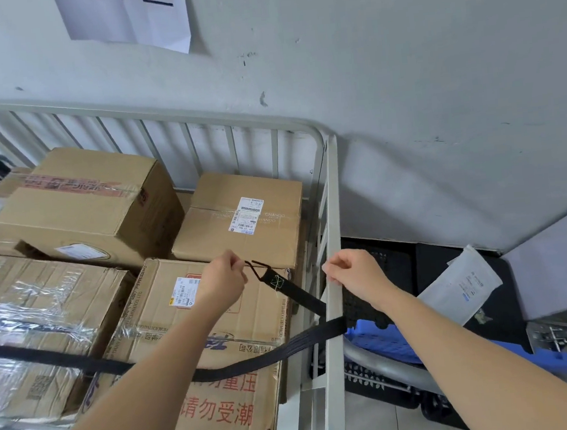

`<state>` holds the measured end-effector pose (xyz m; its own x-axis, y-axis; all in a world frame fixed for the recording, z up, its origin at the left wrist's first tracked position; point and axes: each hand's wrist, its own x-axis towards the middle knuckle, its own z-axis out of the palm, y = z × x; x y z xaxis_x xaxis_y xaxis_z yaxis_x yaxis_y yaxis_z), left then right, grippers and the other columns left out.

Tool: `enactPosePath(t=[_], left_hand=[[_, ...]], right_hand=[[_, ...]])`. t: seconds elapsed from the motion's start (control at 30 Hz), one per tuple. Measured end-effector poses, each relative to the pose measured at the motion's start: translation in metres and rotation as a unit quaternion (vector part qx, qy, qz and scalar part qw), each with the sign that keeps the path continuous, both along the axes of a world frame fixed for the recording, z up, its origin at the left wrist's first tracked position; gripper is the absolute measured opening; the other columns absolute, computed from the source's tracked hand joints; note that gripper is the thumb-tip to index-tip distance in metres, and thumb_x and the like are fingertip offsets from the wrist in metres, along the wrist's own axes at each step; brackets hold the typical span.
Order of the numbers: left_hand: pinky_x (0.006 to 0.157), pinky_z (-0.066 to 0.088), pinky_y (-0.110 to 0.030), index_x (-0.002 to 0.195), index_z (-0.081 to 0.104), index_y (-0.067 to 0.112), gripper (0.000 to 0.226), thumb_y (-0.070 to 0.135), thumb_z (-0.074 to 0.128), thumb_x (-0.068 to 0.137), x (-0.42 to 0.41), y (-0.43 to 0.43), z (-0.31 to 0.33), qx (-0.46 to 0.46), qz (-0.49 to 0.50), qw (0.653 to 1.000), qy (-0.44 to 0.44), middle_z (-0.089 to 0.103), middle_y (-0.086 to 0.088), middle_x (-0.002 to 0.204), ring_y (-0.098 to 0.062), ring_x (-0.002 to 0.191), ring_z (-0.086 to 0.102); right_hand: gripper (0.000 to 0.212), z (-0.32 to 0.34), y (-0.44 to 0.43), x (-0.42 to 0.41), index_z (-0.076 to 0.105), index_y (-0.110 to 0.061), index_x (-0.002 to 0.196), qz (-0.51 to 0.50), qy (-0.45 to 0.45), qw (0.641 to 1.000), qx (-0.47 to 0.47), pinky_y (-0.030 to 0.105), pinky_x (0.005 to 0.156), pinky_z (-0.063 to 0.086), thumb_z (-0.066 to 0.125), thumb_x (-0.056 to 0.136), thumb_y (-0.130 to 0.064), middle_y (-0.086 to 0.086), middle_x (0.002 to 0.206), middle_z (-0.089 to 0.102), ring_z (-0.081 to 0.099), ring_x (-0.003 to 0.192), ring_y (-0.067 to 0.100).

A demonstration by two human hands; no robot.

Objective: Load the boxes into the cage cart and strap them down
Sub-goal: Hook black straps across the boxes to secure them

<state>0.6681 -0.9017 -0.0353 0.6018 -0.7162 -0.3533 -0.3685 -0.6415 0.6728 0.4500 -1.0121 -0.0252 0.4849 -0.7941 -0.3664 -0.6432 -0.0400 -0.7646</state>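
While the left hand (224,281) pinches the metal hook (256,269) at the end of the black strap (292,291), the right hand (355,272) curls its fingers over the right side rail (332,231) of the cage cart (164,117); the strap wraps round that rail and runs leftward across the boxes (241,218), which sit packed inside the cart against its right edge.

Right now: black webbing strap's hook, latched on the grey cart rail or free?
Free. Left hand pinches the black hook over a brown cardboard box, apart from the grey rail.
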Motion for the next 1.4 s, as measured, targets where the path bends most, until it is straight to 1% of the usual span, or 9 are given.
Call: enactPosePath(t=[0.2, 0.37, 0.47, 0.6, 0.73, 0.83, 1.03, 1.2, 1.4], left_hand=[[0.064, 0.051, -0.033, 0.09, 0.055, 0.014, 0.017, 0.018, 0.044, 0.1, 0.033, 0.025, 0.029, -0.039, 0.009, 0.999, -0.034, 0.064, -0.002, 0.071, -0.019, 0.068, 0.062], [0.065, 0.05, -0.032, 0.089, 0.054, 0.014, 0.015, 0.017, 0.045, 0.1, 0.057, 0.05, 0.045, -0.066, 0.012, 0.997, -0.03, 0.064, -0.002, 0.072, -0.02, 0.072, 0.063], [0.067, 0.052, -0.036, 0.087, 0.055, 0.014, 0.015, 0.017, 0.046, 0.1, 0.068, 0.061, 0.048, -0.08, 0.008, 0.997, -0.011, 0.064, -0.003, 0.072, -0.021, 0.072, 0.063], [0.056, 0.046, -0.024, 0.087, 0.057, 0.012, 0.015, 0.016, 0.049, 0.099, 0.077, 0.068, 0.052, -0.104, 0.05, 0.993, 0.019, 0.065, -0.004, 0.072, -0.014, 0.064, 0.059], [0.059, 0.052, -0.024, 0.098, 0.06, 0.009, 0.011, 0.017, 0.054, 0.097, 0.078, 0.066, 0.049, -0.155, 0.179, 0.959, 0.154, 0.063, -0.006, 0.074, -0.015, 0.066, 0.061], [0.074, 0.058, -0.033, 0.11, 0.05, 0.01, 0.019, 0.017, 0.059, 0.095, 0.078, 0.061, 0.044, -0.184, 0.299, 0.875, 0.333, 0.065, -0.01, 0.089, -0.019, 0.076, 0.065], [0.081, 0.053, -0.035, 0.106, 0.065, 0.006, 0.027, 0.031, 0.057, 0.096, 0.105, 0.045, 0.04, -0.149, 0.27, 0.824, 0.475, 0.068, -0.009, 0.099, -0.023, 0.095, 0.065], [0.073, 0.046, -0.03, 0.086, 0.068, 0.013, 0.015, 0.023, 0.06, 0.095, 0.177, 0.023, 0.036, -0.185, 0.186, 0.845, 0.467, 0.067, -0.005, 0.081, -0.016, 0.077, 0.062], [0.05, 0.037, -0.022, 0.069, 0.063, 0.011, 0.025, 0.017, 0.06, 0.093, 0.252, 0.0, 0.036, -0.173, 0.165, 0.915, 0.325, 0.056, -0.007, 0.062, -0.015, 0.052, 0.045]], right_hand=[[0.032, 0.014, 0.029, 0.068, 0.065, -0.015, 0.123, 0.109, 0.053, 0.992, 0.026, 0.036, 0.102, 0.045, 0.06, 0.094, -0.029, -0.002, 0.12, 0.066, 0.059, 0.113, 0.016], [0.036, 0.021, 0.057, 0.112, 0.06, -0.014, 0.129, 0.136, 0.072, 0.987, 0.046, 0.031, 0.1, 0.041, 0.056, 0.097, -0.03, 0.001, 0.13, 0.061, 0.054, 0.121, 0.019], [0.032, 0.029, 0.07, 0.135, 0.063, -0.013, 0.123, 0.14, 0.04, 0.988, 0.047, 0.03, 0.092, 0.044, 0.053, 0.099, -0.03, 0.001, 0.121, 0.065, 0.058, 0.112, 0.018], [0.016, 0.035, 0.077, 0.152, 0.064, -0.018, 0.098, 0.138, 0.007, 0.989, 0.05, 0.025, 0.069, 0.045, 0.05, 0.1, -0.026, -0.004, 0.082, 0.065, 0.059, 0.072, 0.008], [0.021, 0.036, 0.076, 0.163, 0.061, -0.018, 0.084, 0.115, 0.008, 0.993, 0.034, 0.02, 0.056, 0.04, 0.051, 0.1, -0.026, -0.003, 0.073, 0.063, 0.057, 0.062, 0.007], [0.023, 0.037, 0.076, 0.178, 0.067, -0.01, 0.089, 0.067, -0.022, 0.997, 0.042, 0.023, 0.061, 0.048, 0.053, 0.099, -0.024, 0.006, 0.081, 0.068, 0.063, 0.068, 0.014], [0.026, 0.038, 0.07, 0.234, 0.066, -0.017, 0.071, 0.001, -0.053, 0.998, 0.027, 0.034, 0.074, 0.054, 0.057, 0.094, -0.024, 0.005, 0.069, 0.068, 0.067, 0.068, 0.021], [0.027, 0.04, 0.068, 0.297, 0.071, -0.012, 0.076, -0.07, -0.061, 0.996, 0.015, 0.025, 0.059, 0.042, 0.056, 0.095, -0.026, 0.001, 0.061, 0.066, 0.058, 0.057, 0.011], [0.031, 0.045, 0.066, 0.365, 0.072, -0.007, 0.082, -0.088, -0.058, 0.994, 0.018, 0.03, 0.069, 0.046, 0.054, 0.097, -0.027, 0.01, 0.076, 0.073, 0.062, 0.067, 0.017]])
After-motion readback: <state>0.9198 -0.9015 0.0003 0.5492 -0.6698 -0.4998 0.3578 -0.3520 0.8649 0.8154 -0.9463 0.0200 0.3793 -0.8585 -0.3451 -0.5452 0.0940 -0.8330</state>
